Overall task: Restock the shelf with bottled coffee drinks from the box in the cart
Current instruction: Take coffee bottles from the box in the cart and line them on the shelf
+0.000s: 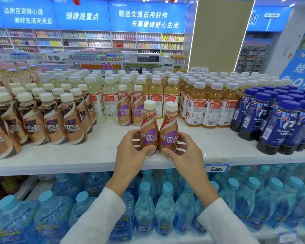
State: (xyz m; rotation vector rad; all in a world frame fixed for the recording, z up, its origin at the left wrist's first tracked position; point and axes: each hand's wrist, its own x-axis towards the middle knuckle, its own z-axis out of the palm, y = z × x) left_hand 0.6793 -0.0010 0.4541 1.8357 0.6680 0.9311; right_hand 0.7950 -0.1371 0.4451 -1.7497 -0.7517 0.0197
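Single view, head-worn, wide-angle. Stood close at front edge of white shelf (pixel 99 154), facing forward and down across it. Bows that edge through mid-frame. Takes in lower tier of water bottles (pixel 164 208) beneath, far wall shelving (pixel 88 41) well beyond at frame top.

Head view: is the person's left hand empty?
No, the left hand grips a purple-label coffee bottle, while the right hand grips a second bottle right beside it.
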